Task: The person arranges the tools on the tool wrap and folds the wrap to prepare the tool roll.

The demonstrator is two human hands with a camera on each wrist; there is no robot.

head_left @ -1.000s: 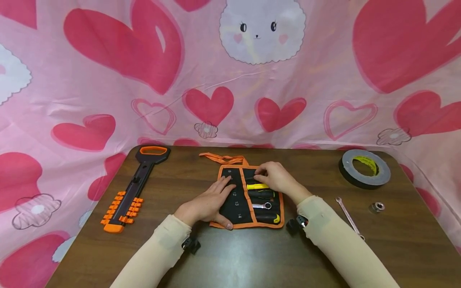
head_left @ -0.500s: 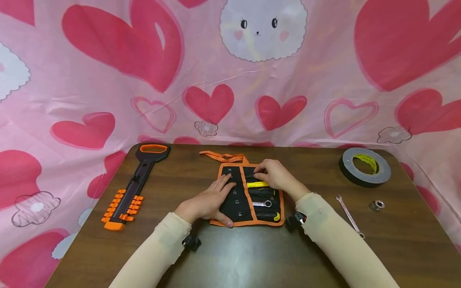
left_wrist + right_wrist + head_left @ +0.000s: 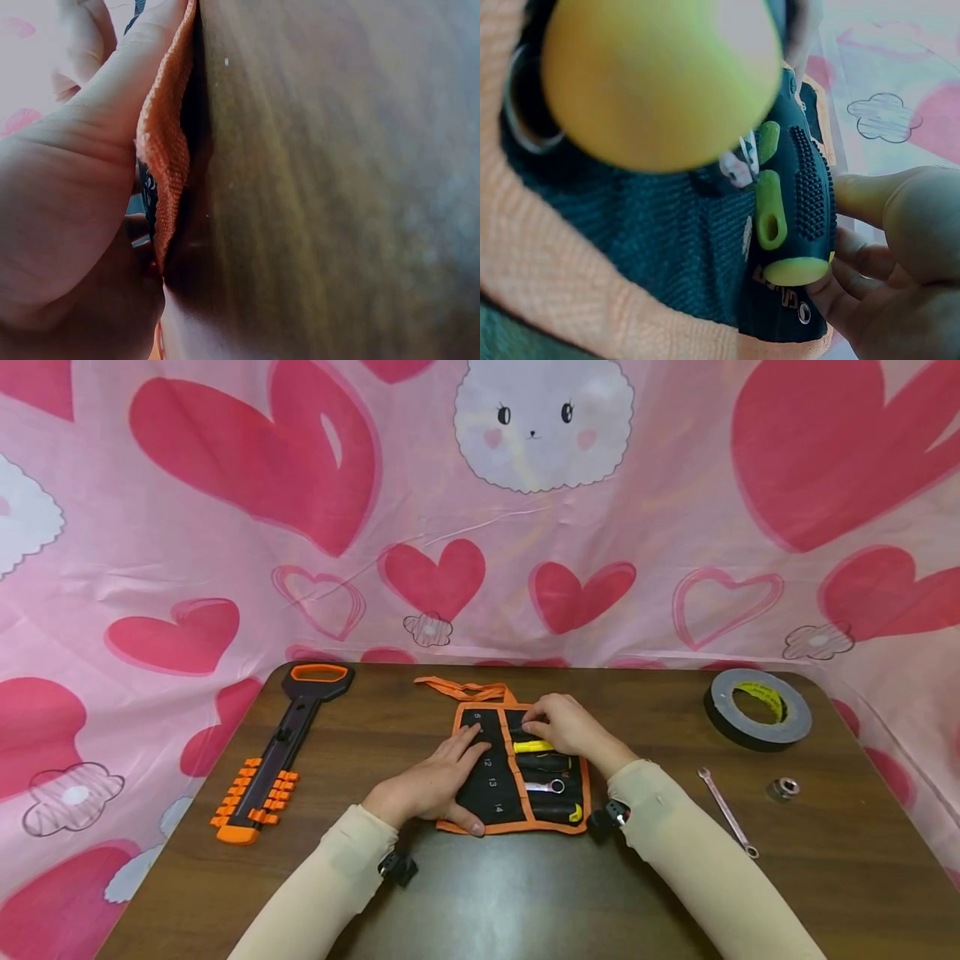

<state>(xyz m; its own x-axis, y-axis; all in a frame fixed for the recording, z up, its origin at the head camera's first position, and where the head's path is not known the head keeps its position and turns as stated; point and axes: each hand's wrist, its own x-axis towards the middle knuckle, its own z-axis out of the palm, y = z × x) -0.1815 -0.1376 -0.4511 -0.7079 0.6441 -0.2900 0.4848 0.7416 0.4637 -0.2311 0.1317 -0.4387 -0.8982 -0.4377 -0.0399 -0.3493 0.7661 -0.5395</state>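
A black tool roll with orange trim lies unrolled at mid-table. My left hand rests flat on its numbered left panel, fingers spread. In the left wrist view the thumb lies along the orange edge. My right hand pinches a dark tool at the uppermost pocket, mostly hidden under the fingers. Below it sit a yellow handle, a black handle, a combination wrench and a black handle with a yellow end. In the right wrist view a ribbed black-and-green handle shows beside the fingers.
On the left lies a black holder with orange clips. A roll of tape, a loose combination wrench and a metal socket lie on the right. The orange tie strap trails behind the roll; pink patterned cloth hangs beyond the table.
The right hand has shifted slightly left along the uppermost pocket. The left hand stays in place on the tool roll.
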